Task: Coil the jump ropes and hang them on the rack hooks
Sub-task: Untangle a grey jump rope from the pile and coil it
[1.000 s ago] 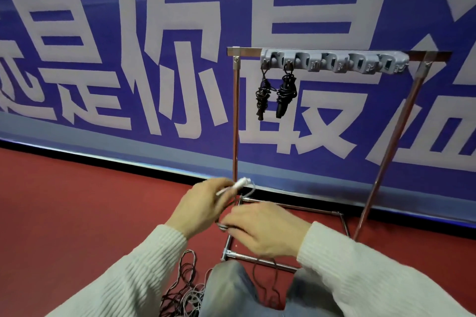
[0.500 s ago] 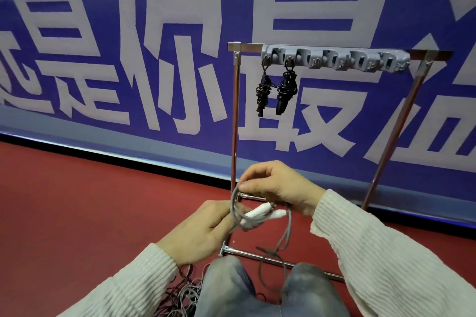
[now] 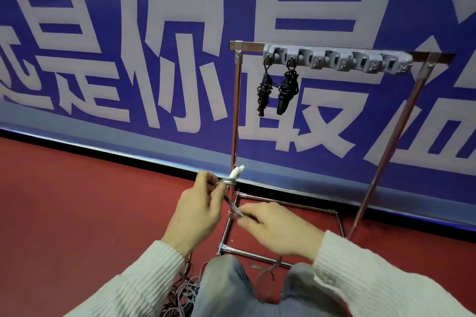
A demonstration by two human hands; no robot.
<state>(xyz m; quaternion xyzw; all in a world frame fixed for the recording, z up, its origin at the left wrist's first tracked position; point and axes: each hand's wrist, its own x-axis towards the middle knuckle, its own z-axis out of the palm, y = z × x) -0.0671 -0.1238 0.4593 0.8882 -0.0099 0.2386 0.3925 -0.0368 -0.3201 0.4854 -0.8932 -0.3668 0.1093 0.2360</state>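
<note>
Left hand and right hand pinch the grey rope taut — rack post just behind.

The rack is polished metal tubing — shiny, smooth. Its hook strip looks like grey moulded plastic. The sleeves are ribbed knit cloth; the floor is matt red — faintly textured.

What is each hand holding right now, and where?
Left hand grips the grey jump rope at its white handles; right hand pinches the cord lower down.
</note>
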